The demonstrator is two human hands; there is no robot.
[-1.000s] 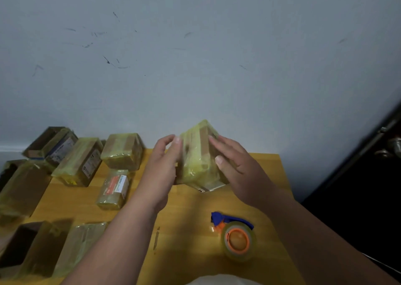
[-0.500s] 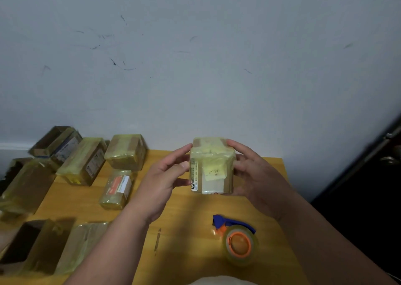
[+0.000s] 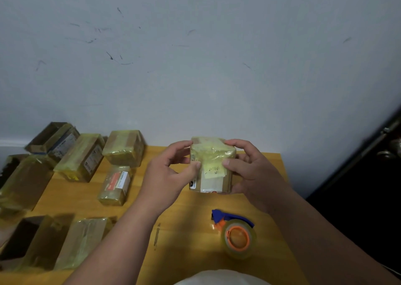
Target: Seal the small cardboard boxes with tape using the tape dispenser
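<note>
Held above the far half of a yellow wooden table [image 3: 188, 224]: a small cardboard box [image 3: 211, 165] wrapped in yellowish tape, gripped from both sides. Left hand [image 3: 171, 174] curled round the box's left side, thumb pressed on the front face, fingers over the top edge. Right hand [image 3: 249, 167] clasped round the box's right side, thumb on the front beside a pale paper label [image 3: 213, 169], index finger hooked over the top corner. Printed white sticker along the box's lower front, text too small to read.

Nearer than the box and slightly right, lying flat on the table and touched by neither hand: a tape dispenser [image 3: 237, 232] with a blue handle, orange hub and a roll of clear tape.

Left of the held box, resting on the table: a row of taped boxes [image 3: 123, 147] near the wall, and one smaller parcel with an orange and white label [image 3: 115, 184] closer in. Further left and nearer, more boxes [image 3: 82, 241], some dark and apparently open, edges blurred.

Behind the box, a pale grey wall [image 3: 217, 67] marked with dark scuffs. Well right of the box, a dark door frame [image 3: 368, 154].
</note>
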